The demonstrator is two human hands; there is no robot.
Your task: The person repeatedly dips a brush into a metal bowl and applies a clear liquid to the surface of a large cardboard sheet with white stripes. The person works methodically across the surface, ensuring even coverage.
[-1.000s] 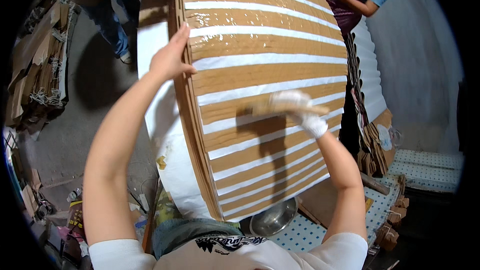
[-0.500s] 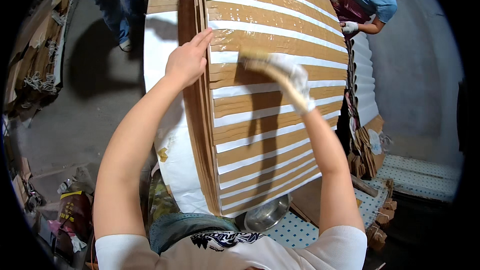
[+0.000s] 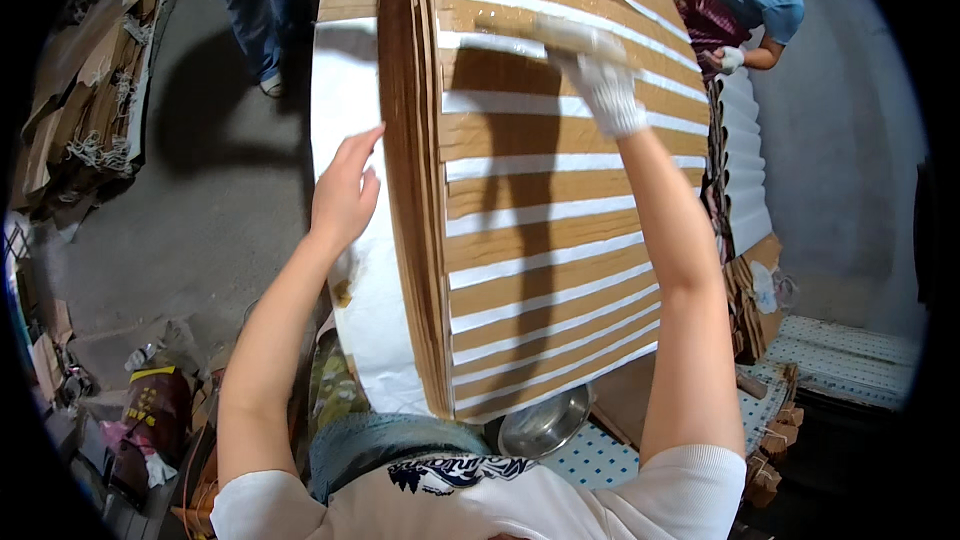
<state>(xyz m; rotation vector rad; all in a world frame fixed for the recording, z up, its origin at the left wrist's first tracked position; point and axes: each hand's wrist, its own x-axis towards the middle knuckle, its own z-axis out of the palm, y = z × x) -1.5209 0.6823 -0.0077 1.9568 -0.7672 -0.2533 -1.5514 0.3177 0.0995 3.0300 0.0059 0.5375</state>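
A stack of brown and white striped sheets lies in front of me, its layered edges showing along the left side. The far strips look wet and glossy. My right hand, in a white knit glove, is closed around a wooden-handled brush, blurred by motion over the far strips. I cannot tell whether the bristles touch the surface. My left hand is bare and holds nothing. Its fingers stretch forward over the white sheet, the fingertips by the stack's left edge.
A metal bowl sits below the stack's near edge. One person in jeans stands far left; another in a blue top is at the far right, a gloved hand near the stack. Cardboard scraps and a dark red bag lie left.
My right hand has swept the brush farther away. My left hand has come off the stack's edge, back and left. The far person's gloved hand has left the stack's corner.
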